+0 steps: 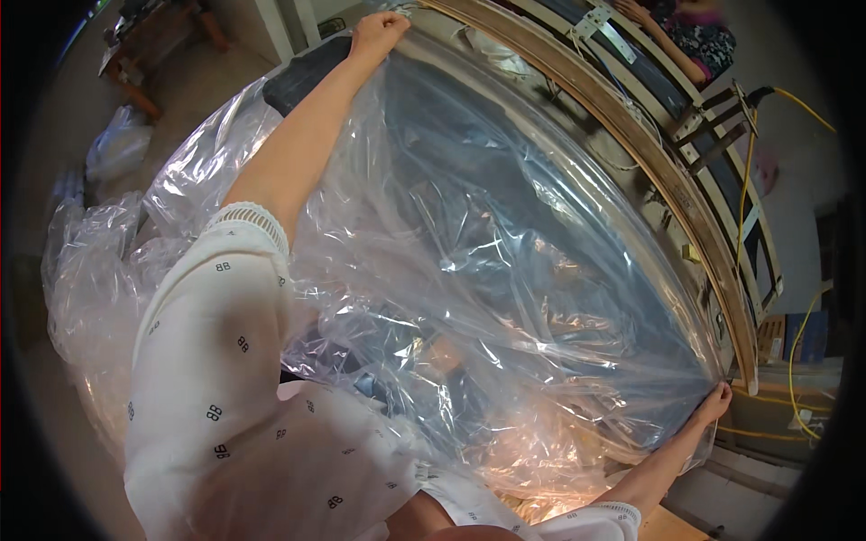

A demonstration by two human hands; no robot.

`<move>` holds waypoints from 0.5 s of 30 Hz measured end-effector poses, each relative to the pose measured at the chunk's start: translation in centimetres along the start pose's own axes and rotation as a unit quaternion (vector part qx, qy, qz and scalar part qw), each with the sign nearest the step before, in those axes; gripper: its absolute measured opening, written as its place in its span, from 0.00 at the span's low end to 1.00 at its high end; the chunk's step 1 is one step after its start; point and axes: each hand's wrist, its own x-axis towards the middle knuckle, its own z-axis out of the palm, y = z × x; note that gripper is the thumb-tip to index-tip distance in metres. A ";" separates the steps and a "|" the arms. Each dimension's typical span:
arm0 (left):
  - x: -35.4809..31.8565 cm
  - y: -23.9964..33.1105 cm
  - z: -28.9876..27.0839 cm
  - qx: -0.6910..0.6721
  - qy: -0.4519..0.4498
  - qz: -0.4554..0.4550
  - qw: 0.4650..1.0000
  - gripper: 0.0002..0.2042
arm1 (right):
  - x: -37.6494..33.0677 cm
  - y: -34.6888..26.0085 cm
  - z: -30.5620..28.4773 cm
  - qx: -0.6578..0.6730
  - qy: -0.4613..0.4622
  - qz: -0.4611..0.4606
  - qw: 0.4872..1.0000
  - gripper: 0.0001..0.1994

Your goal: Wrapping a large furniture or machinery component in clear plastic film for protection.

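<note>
A wide sheet of clear plastic film (505, 261) spreads in shiny wrinkles across the middle of the head view, with dark material showing through it. My left hand (381, 32) is stretched far forward at the top, its fingers closed on the film's far edge. Over at the lower right, my right hand (715, 401) pinches the same edge near its other end. Between the two hands the edge runs drawn out, close alongside a long wooden bar (649, 135). Looser film lies bunched near my body and on the left.
Beyond the bar stands a long metal-framed machine (622, 45) with brackets (722, 126). A yellow cable (745, 198) hangs at the right. Another person's arm (667, 41) shows behind the machine. A wooden table (149, 54) is at the far left.
</note>
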 end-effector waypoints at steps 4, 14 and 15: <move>-0.6 1.3 -1.5 0.061 0.027 -0.010 0.998 0.14 | -0.5 -4.3 2.0 -0.004 0.006 0.052 0.999 0.13; 2.7 -4.2 -2.5 -0.420 0.072 -0.253 0.869 0.08 | -0.1 -5.5 0.1 0.050 0.050 0.146 0.987 0.20; 2.6 -4.4 -2.2 -0.392 0.080 -0.227 0.888 0.09 | -0.1 -5.1 -0.4 0.074 0.044 0.137 0.987 0.21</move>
